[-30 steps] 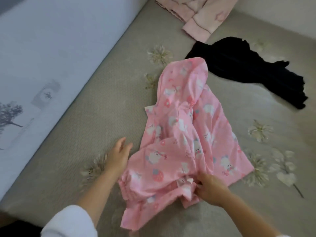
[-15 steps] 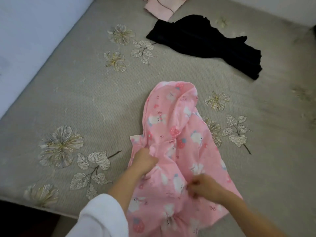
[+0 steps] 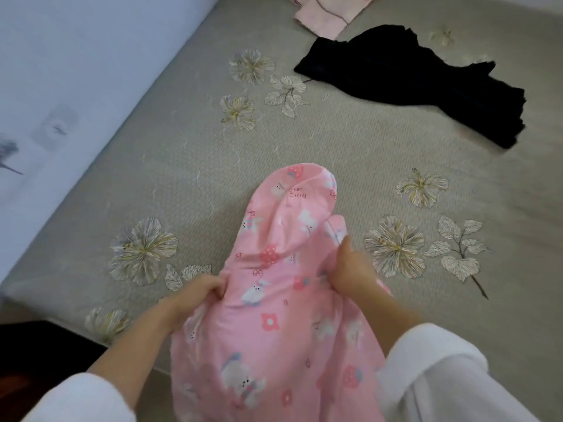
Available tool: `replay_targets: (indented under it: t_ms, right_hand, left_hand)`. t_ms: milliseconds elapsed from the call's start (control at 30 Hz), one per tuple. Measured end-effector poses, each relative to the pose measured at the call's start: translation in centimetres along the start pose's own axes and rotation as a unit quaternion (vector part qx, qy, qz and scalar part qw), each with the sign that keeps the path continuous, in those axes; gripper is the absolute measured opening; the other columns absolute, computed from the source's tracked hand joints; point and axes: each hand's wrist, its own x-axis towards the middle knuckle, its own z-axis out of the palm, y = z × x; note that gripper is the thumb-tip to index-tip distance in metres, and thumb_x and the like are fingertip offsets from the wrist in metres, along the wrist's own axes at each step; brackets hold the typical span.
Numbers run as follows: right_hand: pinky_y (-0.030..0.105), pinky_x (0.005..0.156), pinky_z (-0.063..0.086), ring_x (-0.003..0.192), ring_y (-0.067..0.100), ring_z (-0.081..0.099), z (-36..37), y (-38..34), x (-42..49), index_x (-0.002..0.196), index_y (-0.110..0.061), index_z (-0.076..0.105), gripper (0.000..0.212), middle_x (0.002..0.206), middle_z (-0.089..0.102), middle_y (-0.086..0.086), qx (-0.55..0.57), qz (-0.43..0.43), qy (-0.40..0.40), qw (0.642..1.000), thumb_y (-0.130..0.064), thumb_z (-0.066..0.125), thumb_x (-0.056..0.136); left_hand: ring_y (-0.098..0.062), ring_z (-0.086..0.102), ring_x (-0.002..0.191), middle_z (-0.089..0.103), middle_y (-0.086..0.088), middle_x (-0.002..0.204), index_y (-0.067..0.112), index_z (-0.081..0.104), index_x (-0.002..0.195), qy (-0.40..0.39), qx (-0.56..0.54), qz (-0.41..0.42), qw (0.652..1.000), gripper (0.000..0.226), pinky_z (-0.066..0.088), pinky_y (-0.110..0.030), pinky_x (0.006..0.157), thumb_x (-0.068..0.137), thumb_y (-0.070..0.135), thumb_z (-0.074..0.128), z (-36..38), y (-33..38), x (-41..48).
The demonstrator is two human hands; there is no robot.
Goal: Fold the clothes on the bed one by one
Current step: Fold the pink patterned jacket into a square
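Head view, left hand (image 3: 195, 292) and right hand (image 3: 350, 269) gripping pink garment (image 3: 274, 318), its bottom cropped.

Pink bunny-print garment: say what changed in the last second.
The left hand, open on the bed before, now grips the pink bunny-print garment; the right hand regripped its right edge, and it was pulled toward the person. The black garment and pale pink garment stayed put.
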Motion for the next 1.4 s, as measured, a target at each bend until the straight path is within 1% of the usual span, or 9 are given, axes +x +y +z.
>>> replay_targets:
  t_ms: [100, 267, 600, 767, 900, 1033, 1100, 1233, 1400]
  right_hand:
    - [0.028, 0.066, 0.043, 0.082, 0.031, 0.063, -2.1, 0.8, -0.2, 0.073, -0.011, 0.055, 0.020, 0.085, 0.066, 0.016, 0.077, -0.020, -0.005, 0.997, -0.022, 0.055, 0.090]
    - [0.031, 0.055, 0.036, 0.065, 0.027, 0.054, -10.3, 2.0, -0.9, 0.068, -0.007, 0.055, 0.015, 0.061, 0.055, 0.005, 0.277, -0.035, 0.166, 0.946, -0.009, 0.056, 0.082]
    - [0.021, 0.048, 0.024, 0.055, 0.007, 0.028, -24.7, 5.1, -6.5, 0.072, -0.004, 0.044, 0.018, 0.064, 0.039, 0.002, 0.394, -0.163, 0.459, 0.780, -0.001, 0.059, 0.082]
    - [0.033, 0.060, 0.041, 0.078, 0.025, 0.048, -18.8, 10.3, -7.4, 0.095, 0.000, 0.058, 0.018, 0.096, 0.051, 0.012, 0.270, -0.161, 0.475, 0.822, 0.007, 0.063, 0.079]
    - [0.042, 0.072, 0.050, 0.089, 0.039, 0.061, -7.3, 15.1, -7.1, 0.114, 0.000, 0.063, 0.042, 0.112, 0.058, 0.021, 0.187, -0.061, 0.326, 0.925, 0.010, 0.069, 0.074]
    - [0.028, 0.076, 0.041, 0.089, 0.021, 0.058, 1.5, 16.6, -9.9, 0.101, -0.018, 0.065, 0.024, 0.107, 0.065, 0.006, 0.266, 0.087, 0.087, 0.956, 0.000, 0.059, 0.087]
    - [0.030, 0.076, 0.043, 0.083, 0.023, 0.056, 3.0, 16.1, -10.8, 0.101, -0.004, 0.065, 0.016, 0.100, 0.063, 0.005, 0.321, 0.168, 0.112, 0.925, 0.000, 0.055, 0.089]
    - [0.032, 0.067, 0.037, 0.082, 0.024, 0.050, 1.6, 12.2, -9.9, 0.103, -0.003, 0.058, 0.023, 0.099, 0.054, 0.005, 0.285, 0.092, 0.277, 0.913, 0.005, 0.057, 0.082]
    - [0.033, 0.096, 0.036, 0.121, 0.026, 0.045, 0.1, 6.0, -6.2, 0.137, -0.012, 0.041, 0.064, 0.135, 0.043, 0.004, 0.180, -0.090, 0.115, 0.973, -0.031, 0.052, 0.077]
  left_hand:
    - [-0.010, 0.039, 0.051, 0.045, 0.003, 0.053, 0.020, 0.053, 0.045, -0.036, -0.004, 0.011, 0.999, 0.015, 0.034, -0.027, 0.052, 0.039, 0.028, 0.063, -1.2, 3.1, -1.4]
    - [-0.009, 0.043, 0.053, 0.051, 0.005, 0.054, 0.015, 0.054, 0.058, 0.048, 0.088, 0.192, 0.976, 0.023, 0.037, -0.021, 0.054, 0.071, 0.033, 0.059, -2.5, 13.1, -3.8]
    - [-0.003, 0.024, 0.047, 0.027, 0.009, 0.048, 0.020, 0.035, 0.049, 0.176, 0.179, 0.581, 0.774, 0.031, 0.017, -0.019, 0.045, 0.073, 0.008, 0.050, 0.0, 26.4, -9.7]
    - [0.002, 0.041, 0.060, 0.043, 0.018, 0.066, 0.024, 0.043, 0.055, 0.104, 0.303, 0.613, 0.722, 0.020, 0.031, -0.014, 0.054, 0.071, 0.016, 0.052, 0.2, 20.4, -6.0]
    - [-0.008, 0.056, 0.074, 0.065, 0.004, 0.083, 0.013, 0.072, 0.070, 0.054, 0.465, 0.528, 0.708, 0.025, 0.042, -0.017, 0.063, 0.066, 0.019, 0.048, 0.6, 9.7, -1.1]
    - [-0.006, 0.056, 0.114, 0.059, 0.012, 0.117, 0.024, 0.067, 0.117, -0.083, 0.555, 0.259, 0.786, 0.046, 0.036, -0.010, 0.095, 0.078, 0.008, 0.049, 0.6, -0.9, 2.6]
    - [-0.001, 0.062, 0.098, 0.063, 0.010, 0.100, 0.021, 0.066, 0.114, -0.086, 0.478, 0.139, 0.863, 0.037, 0.040, -0.005, 0.080, 0.084, 0.003, 0.052, 1.0, -2.9, 3.4]
    - [-0.016, 0.062, 0.093, 0.065, 0.000, 0.098, 0.015, 0.063, 0.116, 0.045, 0.223, 0.124, 0.966, 0.055, 0.049, -0.023, 0.081, 0.064, 0.032, 0.062, 3.4, -0.8, 3.6]
    - [-0.017, 0.025, 0.139, 0.027, 0.001, 0.150, 0.025, 0.029, 0.147, 0.072, 0.245, 0.243, 0.936, 0.107, 0.026, -0.040, 0.114, 0.052, 0.064, 0.060, 8.7, 3.2, 4.8]
